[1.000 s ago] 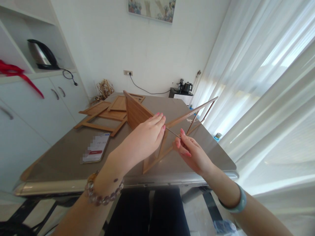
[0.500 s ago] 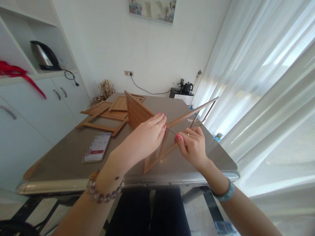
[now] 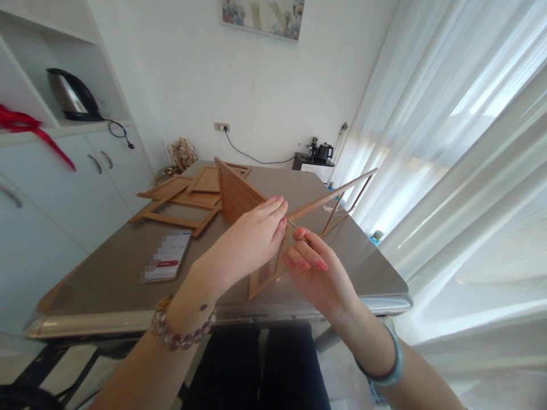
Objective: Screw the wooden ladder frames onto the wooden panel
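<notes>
A solid wooden panel (image 3: 233, 193) stands upright on the table (image 3: 106, 285) and meets an open wooden frame (image 3: 329, 196) at a corner. My left hand (image 3: 252, 239) is wrapped over that corner joint, fingers pressed on the top edge. My right hand (image 3: 318, 273) is just right of the joint, fingers pinched on a thin metal tool (image 3: 293, 224) whose tip points into the joint. Most of the tool is hidden by my fingers.
Flat wooden frames and panels (image 3: 188, 196) lie at the table's far left. A phone (image 3: 166, 256) rests on the near left of the table. White cupboards with a kettle (image 3: 70, 94) stand left; curtains (image 3: 448, 142) hang right.
My right hand has turned at the wrist and slid closer to the joint, so less of the thin tool shows. My left hand has stayed on the corner.
</notes>
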A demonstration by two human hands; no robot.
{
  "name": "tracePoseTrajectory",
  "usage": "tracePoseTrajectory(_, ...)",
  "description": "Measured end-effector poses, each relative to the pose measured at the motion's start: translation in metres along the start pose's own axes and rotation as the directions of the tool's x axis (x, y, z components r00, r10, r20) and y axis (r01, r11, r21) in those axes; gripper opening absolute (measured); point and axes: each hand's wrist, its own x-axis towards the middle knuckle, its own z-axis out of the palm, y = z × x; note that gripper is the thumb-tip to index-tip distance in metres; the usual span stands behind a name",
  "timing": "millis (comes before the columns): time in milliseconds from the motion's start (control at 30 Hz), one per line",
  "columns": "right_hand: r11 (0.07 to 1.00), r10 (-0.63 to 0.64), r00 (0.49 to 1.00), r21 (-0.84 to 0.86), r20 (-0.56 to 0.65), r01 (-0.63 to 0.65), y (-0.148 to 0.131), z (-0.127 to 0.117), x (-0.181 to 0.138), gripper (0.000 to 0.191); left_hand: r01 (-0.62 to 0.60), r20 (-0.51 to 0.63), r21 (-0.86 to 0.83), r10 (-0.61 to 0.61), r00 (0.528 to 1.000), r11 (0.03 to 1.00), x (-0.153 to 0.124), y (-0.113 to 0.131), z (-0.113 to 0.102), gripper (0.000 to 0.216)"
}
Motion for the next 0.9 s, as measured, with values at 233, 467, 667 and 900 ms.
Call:
tracePoseTrajectory(233, 0.993, -0.017, 1.0, 0.114, 0.017, 0.015, -0.004, 0.001, -0.001, 0.016, -0.035, -0.018, 0.099, 0.037, 0.999, 0.995, -0.001, 0.001, 0.001, 0.052)
tracePoseTrajectory(467, 0.998, 0.016, 0.994, 0.066, 0.108, -0.023, -0.002, -0.007, 0.003, 0.02, -0.064, -0.039, 0.406, 0.087, 0.995, 0.912, 0.005, 0.009, 0.008, 0.042)
tracePoseTrajectory(667, 0.993, 0.105, 0.99, 0.043, 0.092, -0.11, -0.006, -0.01, 0.007, 0.023, 0.014, -0.093, 0.522, 0.04, 0.995, 0.853, 0.008, 0.021, 0.013, 0.039)
tracePoseTrajectory(900, 0.878, 0.059, 0.977, -0.476, 0.206, 0.047, -0.009, -0.026, 0.019, 0.053, 0.039, -0.101, 0.523, 0.017, 0.995, 0.852, 0.007, 0.025, 0.014, 0.04)
